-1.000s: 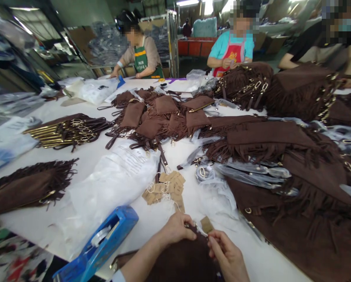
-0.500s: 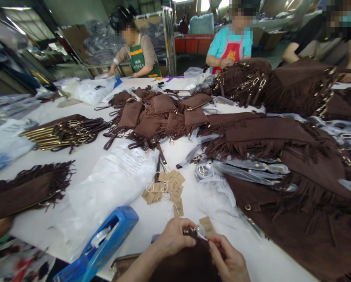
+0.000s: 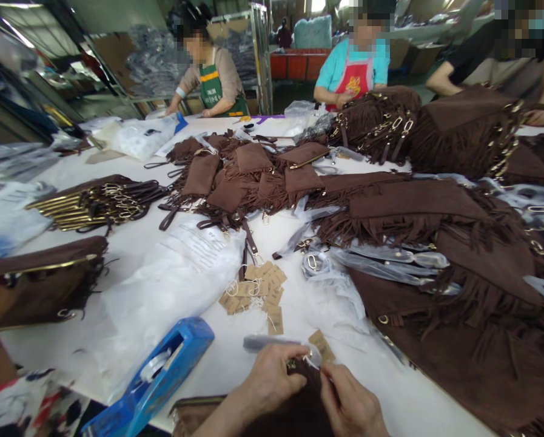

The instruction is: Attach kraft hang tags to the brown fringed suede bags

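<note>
At the near edge of the white table (image 3: 130,243), the left hand (image 3: 269,385) pinches the top of a brown fringed pouch (image 3: 294,413). The right hand (image 3: 351,403) grasps the string of a paper tag (image 3: 322,346) beside it. A blue tape dispenser (image 3: 156,376) lies to the left.

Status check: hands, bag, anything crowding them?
Left hand and right hand pinch brown bag hardware. Paper tag beside fingers. Blue tape dispenser close left.

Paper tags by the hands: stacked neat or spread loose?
Spread loose. The paper tags lie fanned and overlapping on the white table, strings tangled; one tag sits apart by the hands.
</note>
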Demonstrator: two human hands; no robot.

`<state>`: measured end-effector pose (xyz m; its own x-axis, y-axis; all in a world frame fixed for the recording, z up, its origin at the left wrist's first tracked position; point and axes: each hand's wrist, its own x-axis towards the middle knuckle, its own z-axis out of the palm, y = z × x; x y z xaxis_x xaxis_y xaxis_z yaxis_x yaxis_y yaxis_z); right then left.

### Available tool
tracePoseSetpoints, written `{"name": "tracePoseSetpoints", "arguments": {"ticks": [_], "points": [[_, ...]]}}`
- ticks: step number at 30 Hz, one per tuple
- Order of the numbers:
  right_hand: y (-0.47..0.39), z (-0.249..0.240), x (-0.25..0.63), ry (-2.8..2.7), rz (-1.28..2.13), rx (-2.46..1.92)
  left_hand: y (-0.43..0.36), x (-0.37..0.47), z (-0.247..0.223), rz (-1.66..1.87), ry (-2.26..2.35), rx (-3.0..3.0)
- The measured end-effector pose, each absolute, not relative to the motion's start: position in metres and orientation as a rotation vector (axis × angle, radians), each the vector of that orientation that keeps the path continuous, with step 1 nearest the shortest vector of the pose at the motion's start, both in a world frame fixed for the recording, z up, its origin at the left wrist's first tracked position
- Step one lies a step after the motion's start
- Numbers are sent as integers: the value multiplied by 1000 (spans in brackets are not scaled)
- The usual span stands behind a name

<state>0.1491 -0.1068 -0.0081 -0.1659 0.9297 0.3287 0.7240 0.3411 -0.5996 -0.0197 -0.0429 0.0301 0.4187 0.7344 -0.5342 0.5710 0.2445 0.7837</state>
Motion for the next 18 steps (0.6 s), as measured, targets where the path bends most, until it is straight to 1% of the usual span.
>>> {"name": "tracePoseSetpoints", "arguments": {"ticks": [4, 9, 12, 18], "points": [[-107, -9, 148, -2023, 333, -1446, -44, -18, 31, 162, 1272, 1445], [-111, -14, 143, -1939, 278, -1504, -43, -18, 32, 147, 1272, 1491], [-111, -15, 145, -1984, 266, -1487, -43, -18, 30, 147, 1285, 1493], [-101, -1, 144, -1995, 217, -1455, -46, -15, 34, 129, 1283, 1569]]}}
